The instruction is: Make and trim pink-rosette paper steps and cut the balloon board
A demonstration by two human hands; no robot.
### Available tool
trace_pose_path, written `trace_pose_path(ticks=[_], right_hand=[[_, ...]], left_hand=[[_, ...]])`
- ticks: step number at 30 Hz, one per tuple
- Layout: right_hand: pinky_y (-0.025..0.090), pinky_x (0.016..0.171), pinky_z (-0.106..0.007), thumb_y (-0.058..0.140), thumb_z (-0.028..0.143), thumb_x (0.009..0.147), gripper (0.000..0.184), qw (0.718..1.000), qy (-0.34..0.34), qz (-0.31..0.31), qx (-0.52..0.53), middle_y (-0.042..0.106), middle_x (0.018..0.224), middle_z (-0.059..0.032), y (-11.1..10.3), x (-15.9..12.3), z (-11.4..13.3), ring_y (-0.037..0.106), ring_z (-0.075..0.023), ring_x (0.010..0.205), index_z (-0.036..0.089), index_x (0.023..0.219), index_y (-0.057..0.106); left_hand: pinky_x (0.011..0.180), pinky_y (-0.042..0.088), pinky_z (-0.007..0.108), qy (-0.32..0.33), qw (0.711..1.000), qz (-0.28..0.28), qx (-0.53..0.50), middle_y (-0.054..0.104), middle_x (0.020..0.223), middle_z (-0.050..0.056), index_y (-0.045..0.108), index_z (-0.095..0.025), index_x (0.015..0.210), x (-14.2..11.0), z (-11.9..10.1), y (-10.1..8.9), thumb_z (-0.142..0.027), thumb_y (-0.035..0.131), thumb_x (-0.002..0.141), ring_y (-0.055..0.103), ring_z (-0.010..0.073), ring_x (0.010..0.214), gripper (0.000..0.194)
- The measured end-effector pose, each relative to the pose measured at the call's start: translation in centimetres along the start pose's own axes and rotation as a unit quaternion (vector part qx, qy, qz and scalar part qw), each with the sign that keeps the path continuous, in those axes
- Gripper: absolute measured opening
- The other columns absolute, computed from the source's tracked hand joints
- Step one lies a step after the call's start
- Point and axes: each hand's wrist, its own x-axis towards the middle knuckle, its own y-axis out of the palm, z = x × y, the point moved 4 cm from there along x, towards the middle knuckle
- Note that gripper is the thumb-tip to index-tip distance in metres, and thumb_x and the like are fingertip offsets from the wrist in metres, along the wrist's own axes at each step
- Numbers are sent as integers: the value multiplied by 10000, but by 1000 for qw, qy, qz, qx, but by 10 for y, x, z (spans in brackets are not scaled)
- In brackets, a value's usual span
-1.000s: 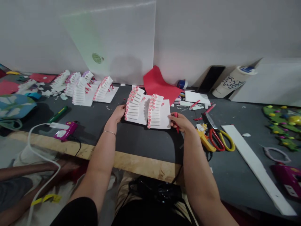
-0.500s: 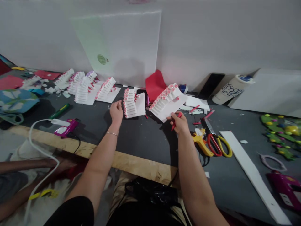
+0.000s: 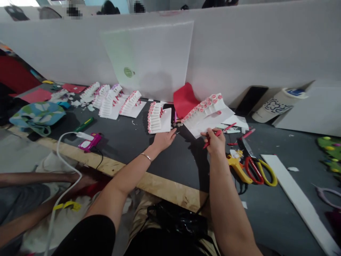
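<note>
My right hand (image 3: 215, 141) is closed around a red pen (image 3: 218, 133). Its fingertips are at the lower edge of a white card model (image 3: 198, 124), which carries a curved row of white pieces with pink-red tops. Whether they also grip the card, I cannot tell. My left hand (image 3: 163, 141) reaches low over the table, fingers stretched out, just in front of a smaller similar model (image 3: 154, 119). Close to its fingertips lie several small round discs (image 3: 177, 124). Behind the discs leans a red sheet (image 3: 185, 99).
Scissors (image 3: 253, 170) and a yellow glue gun (image 3: 239, 170) lie right of my right arm, beside a long white strip (image 3: 290, 192). A tumbler (image 3: 278, 106) and phone (image 3: 252, 100) stand behind. More models (image 3: 110, 103) and a magenta device (image 3: 90, 142) are leftward. Another person's arm (image 3: 34, 177) shows lower left.
My left hand has moved right, from beside the smaller model to in front of it, and its fingers have straightened. My right hand still holds the red pen. The view has shifted left and up.
</note>
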Motion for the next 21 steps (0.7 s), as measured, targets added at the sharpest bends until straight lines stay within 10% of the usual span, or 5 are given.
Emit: trace_pose_path(ticks=[21], right_hand=[[243,291,-116,860,339,591,439,995,72,34,-66,491,454,114,-4,-1,2,527,-80,387,225,765,474]], left_hand=[[724,485,328,-92,992,47,77,629,1138,123,480,-192,1386,3,22,-19,-218,374,991,597,253,1071,410]])
